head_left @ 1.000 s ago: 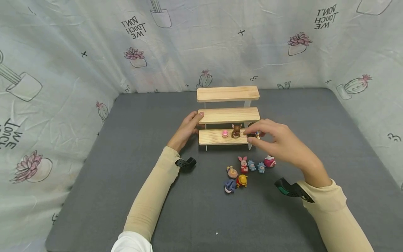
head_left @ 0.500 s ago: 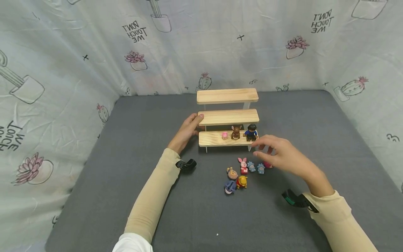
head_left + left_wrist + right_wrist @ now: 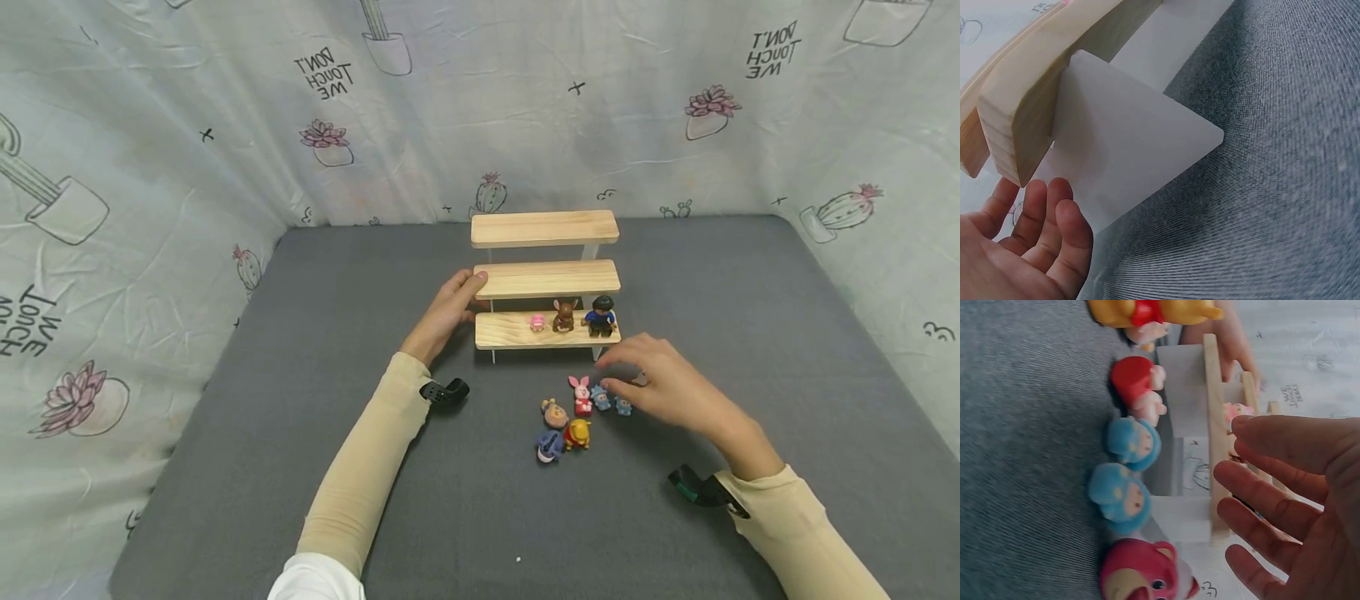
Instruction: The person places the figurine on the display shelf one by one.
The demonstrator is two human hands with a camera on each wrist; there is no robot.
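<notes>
A three-step wooden display shelf (image 3: 510, 332) stands on the grey table. My left hand (image 3: 444, 312) holds the left end of its middle step, thumb on top; in the left wrist view its fingers (image 3: 1032, 219) curl beside the white side panel (image 3: 1129, 137). The bottom step bears a small pink figurine (image 3: 537, 322), a brown mouse-like figurine (image 3: 564, 316) and a black-haired toy figure (image 3: 600, 317). My right hand (image 3: 667, 385), fingers parted and holding nothing, hovers by two blue-hatted figurines (image 3: 1135, 444). A magenta bear figurine (image 3: 1138, 572), mostly hidden in the head view, lies below it.
In front of the shelf lie a pink-eared piglet figurine (image 3: 581, 396), a yellow bear figurine in red (image 3: 577, 434), a blue-purple donkey-like figurine (image 3: 550, 446) and a peach-faced figurine (image 3: 554, 413). A printed white cloth (image 3: 525, 125) hangs behind the table.
My right hand has come away from the black-haired toy figure, now standing on the bottom step, and moved down over the loose figurines. The left hand stays on the shelf.
</notes>
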